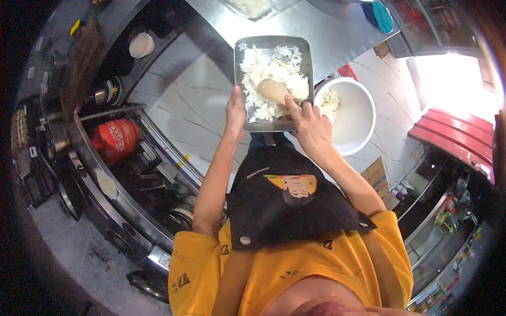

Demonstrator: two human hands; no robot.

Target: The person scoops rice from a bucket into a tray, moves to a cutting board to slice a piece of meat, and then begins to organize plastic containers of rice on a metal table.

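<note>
My left hand (236,114) grips the left edge of a dark rectangular tray (240,59), its thumb over the rim. White cooked rice (292,59), or a similar crumbly food, covers most of the tray's bottom. A light brown rice paddle (272,90) lies bowl-down against the food. My right hand (315,128) is closed around its handle at the tray's near right corner, with the index finger stretched along the handle. Under and right of that corner stands a round white bucket (357,118), with some of the pale food (329,102) inside on its left.
A stainless steel table (328,43) lies beyond the tray, bearing a clear container (251,8) of pale food and a teal cloth (381,17). To the left, a metal-framed counter holds a red gas cylinder (118,136). A cardboard box (375,175) and red panel (454,136) are at right.
</note>
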